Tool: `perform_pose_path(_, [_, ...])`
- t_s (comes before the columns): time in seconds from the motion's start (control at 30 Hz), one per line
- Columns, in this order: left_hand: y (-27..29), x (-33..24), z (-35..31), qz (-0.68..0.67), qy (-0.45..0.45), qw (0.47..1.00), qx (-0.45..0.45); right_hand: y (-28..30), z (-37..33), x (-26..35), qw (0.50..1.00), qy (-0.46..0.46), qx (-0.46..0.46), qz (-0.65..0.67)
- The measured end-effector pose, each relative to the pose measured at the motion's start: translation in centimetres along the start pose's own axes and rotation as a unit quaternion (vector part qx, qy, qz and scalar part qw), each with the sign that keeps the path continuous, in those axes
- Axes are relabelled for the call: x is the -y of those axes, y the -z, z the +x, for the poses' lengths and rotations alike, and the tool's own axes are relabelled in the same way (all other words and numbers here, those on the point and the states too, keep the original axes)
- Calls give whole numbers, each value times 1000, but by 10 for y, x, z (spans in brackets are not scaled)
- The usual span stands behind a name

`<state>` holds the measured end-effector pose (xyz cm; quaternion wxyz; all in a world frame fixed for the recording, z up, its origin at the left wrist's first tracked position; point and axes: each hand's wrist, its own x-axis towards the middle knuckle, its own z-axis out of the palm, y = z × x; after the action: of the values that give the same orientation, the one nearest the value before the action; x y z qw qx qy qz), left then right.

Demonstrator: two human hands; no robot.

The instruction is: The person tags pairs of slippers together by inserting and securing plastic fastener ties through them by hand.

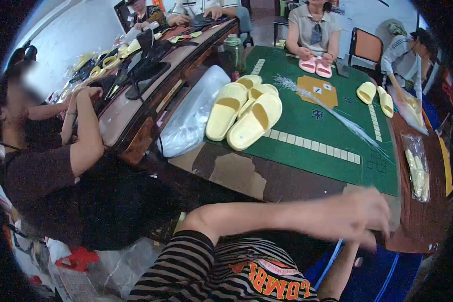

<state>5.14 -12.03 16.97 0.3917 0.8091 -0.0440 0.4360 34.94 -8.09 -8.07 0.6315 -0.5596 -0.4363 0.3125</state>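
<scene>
My left arm reaches across my front, and my left hand (355,214), smeared by motion, is over the table's near right edge. Below it, my right forearm (340,272) comes up from the lower edge. The right hand is mostly hidden behind the left, so I cannot make out its fingers or anything held. Beyond them, several pale yellow slippers (254,123) lie on the green mat (302,136). A bundle of thin white strands (345,120) stretches across the mat. Nearest on the right is a clear bag of pale yellow slippers (418,173).
A bulky clear plastic bag (194,116) lies left of the slippers. Across the table a person holds pink slippers (315,66). Another pale yellow pair (375,95) lies at the right. People sit along a side table (136,108) with dark and yellow footwear.
</scene>
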Motion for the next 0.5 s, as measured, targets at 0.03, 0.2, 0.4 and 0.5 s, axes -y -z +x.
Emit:
perform_pose_path(0.03, [5,37,-6,89,60,993,40,14,-2,-31,983,-16,-67,169])
perform_pose_path(0.2, [52,169,-107,502,283,817,33,-30,-19,52,993,101,-24,-50])
perform_pose_path(0.4, [73,217,-162,613,310,725,-42,-53,-18,77,996,74,-51,-14])
perform_pose_path(0.5, [81,211,-162,598,349,720,-30,-59,-10,81,1000,20,-9,20])
